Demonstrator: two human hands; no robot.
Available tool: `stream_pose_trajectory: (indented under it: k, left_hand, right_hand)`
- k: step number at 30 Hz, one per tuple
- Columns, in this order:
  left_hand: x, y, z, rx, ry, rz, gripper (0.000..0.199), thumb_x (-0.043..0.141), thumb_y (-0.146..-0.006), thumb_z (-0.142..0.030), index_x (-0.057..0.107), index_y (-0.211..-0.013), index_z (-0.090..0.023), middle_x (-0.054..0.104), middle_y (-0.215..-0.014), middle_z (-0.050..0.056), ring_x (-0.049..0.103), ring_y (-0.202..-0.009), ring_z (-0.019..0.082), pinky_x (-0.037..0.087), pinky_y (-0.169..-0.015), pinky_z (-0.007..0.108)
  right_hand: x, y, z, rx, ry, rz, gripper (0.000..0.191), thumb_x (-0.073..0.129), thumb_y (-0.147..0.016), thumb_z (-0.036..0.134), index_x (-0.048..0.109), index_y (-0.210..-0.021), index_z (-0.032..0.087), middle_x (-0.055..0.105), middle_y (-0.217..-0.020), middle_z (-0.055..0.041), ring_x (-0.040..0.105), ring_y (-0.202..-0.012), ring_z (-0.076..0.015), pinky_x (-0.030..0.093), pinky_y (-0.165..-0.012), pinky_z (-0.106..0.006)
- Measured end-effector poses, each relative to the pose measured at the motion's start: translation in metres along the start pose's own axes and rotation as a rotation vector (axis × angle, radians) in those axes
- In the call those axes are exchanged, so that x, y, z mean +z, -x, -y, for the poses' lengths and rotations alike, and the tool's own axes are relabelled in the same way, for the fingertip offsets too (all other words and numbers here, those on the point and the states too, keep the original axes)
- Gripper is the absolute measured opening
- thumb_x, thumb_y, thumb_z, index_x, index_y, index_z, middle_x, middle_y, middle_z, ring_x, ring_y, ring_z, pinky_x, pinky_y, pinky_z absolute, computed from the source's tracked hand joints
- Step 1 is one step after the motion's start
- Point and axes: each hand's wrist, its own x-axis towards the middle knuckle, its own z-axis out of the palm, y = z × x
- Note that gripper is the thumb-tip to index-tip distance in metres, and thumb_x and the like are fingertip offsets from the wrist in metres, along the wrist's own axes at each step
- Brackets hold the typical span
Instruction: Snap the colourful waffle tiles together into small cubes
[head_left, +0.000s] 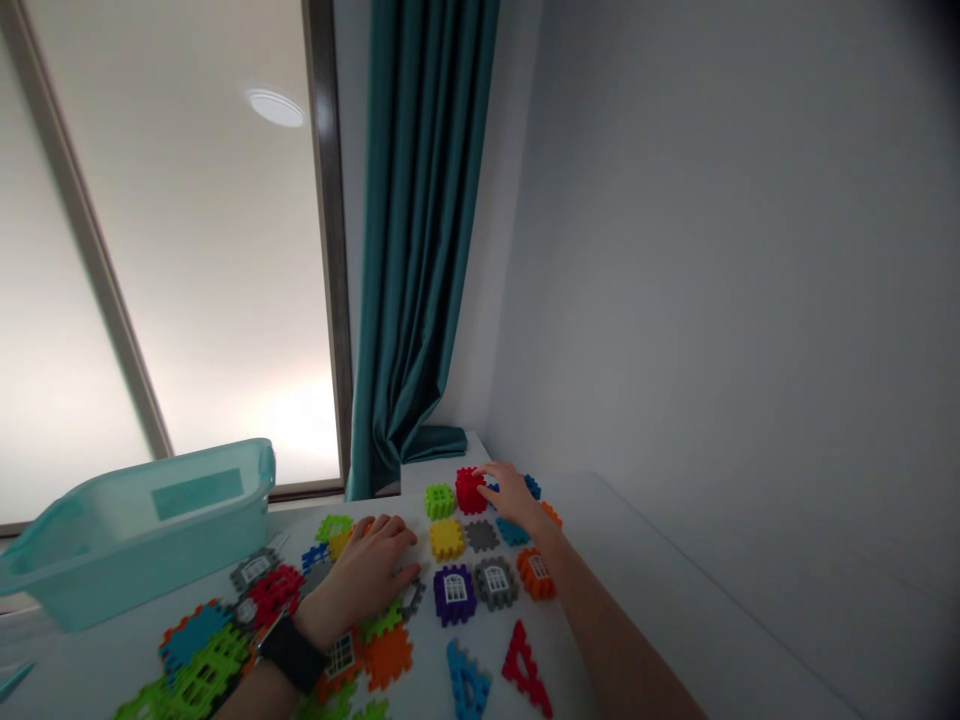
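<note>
One notched red plastic block [470,492] in right grip [511,494], left grip [375,562] loose over tiles [277,592]

L hand [369,570] palm-down, fingers [391,528] loosely bent; R hand [513,494] farther fwd, thumb apart from idx; R arm [604,618] extended

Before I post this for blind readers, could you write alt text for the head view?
A person's right hand is at a red toothed block among rows on a white table; the left hand is over loose interlocking pieces. A translucent teal basin stands left.
</note>
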Motion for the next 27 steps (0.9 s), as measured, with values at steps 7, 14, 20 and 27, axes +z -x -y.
stream_pose_trajectory:
  k: [7,14,20,27]
  left_hand:
    - [-0.004,-0.0003,-0.003,-0.01,-0.013,0.02,0.027,0.058,-0.089,-0.032,0.069,-0.113,-0.024,0.067,-0.114,0.01,0.059,-0.112,0.032,0.037,-0.103,0.051]
    - [-0.005,-0.0008,-0.0032,-0.006,-0.005,0.029,0.028,0.058,-0.09,-0.031,0.069,-0.114,-0.023,0.067,-0.115,0.011,0.059,-0.113,0.032,0.037,-0.104,0.052]
    - [-0.0056,-0.0012,-0.0012,-0.02,-0.007,0.065,0.029,0.057,-0.091,-0.033,0.067,-0.116,-0.024,0.065,-0.119,0.01,0.057,-0.117,0.033,0.034,-0.107,0.053]
    - [-0.0095,-0.0014,-0.0009,-0.027,0.001,0.095,0.031,0.056,-0.091,-0.035,0.066,-0.119,-0.024,0.065,-0.121,0.01,0.056,-0.118,0.033,0.033,-0.108,0.053]
  right_hand:
    - [0.0025,0.0019,-0.0009,0.012,-0.039,0.026,0.02,0.06,-0.088,0.021,0.072,-0.104,0.025,0.071,-0.115,-0.0056,0.061,-0.113,-0.0267,0.044,-0.1,-0.041]
    - [0.0049,0.0015,-0.0048,0.028,-0.071,0.025,0.026,0.06,-0.087,0.021,0.07,-0.111,0.023,0.069,-0.12,-0.0073,0.06,-0.116,-0.027,0.044,-0.102,-0.041]
    - [0.0057,0.0017,-0.0063,0.06,-0.095,0.024,0.031,0.061,-0.086,0.02,0.068,-0.116,0.021,0.069,-0.122,-0.0092,0.06,-0.117,-0.0272,0.043,-0.103,-0.041]
    - [0.0015,0.0042,0.0005,0.092,-0.103,0.038,0.035,0.063,-0.085,0.021,0.066,-0.119,0.021,0.066,-0.124,-0.0095,0.06,-0.119,-0.0273,0.044,-0.103,-0.04]
